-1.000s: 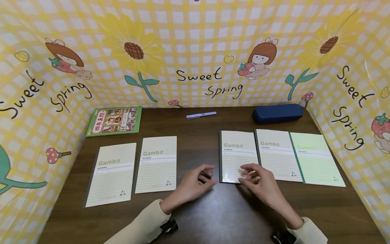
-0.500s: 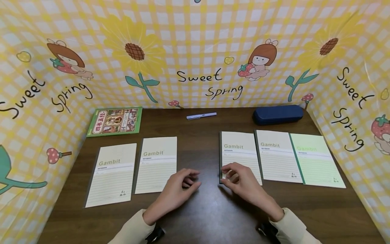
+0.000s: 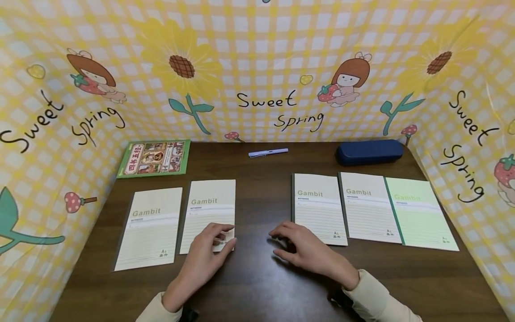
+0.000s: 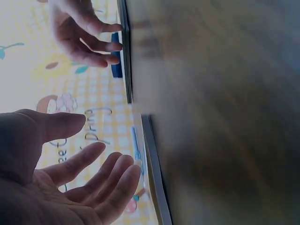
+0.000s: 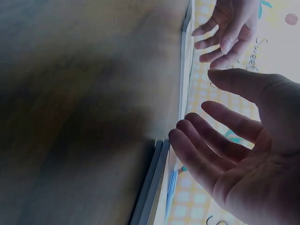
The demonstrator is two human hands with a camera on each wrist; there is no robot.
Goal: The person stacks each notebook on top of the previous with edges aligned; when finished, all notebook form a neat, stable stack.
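My left hand (image 3: 205, 252) hovers above the lower part of a cream Gambit notebook (image 3: 211, 197), its fingers relaxed and holding nothing. Left of that lies another cream notebook (image 3: 150, 237). My right hand (image 3: 303, 246) is by the lower left corner of a third cream notebook (image 3: 319, 214), thumb and fingers apart, nothing between them. In the right wrist view, more than one dark notebook spine (image 5: 152, 187) shows below the fingertips. Farther right, a cream notebook (image 3: 370, 214) adjoins a green one (image 3: 424, 219).
A green picture book (image 3: 154, 158) lies at the back left of the brown table (image 3: 257, 286). At the back centre is a lilac pen (image 3: 268, 153), and a dark blue case (image 3: 369, 152) stands back right. Yellow checked cloth (image 3: 257, 53) walls the back and both sides.
Both hands have moved left: the left from the gap to over the second notebook, the right off the third notebook's front toward the gap. The notebooks stay in place.
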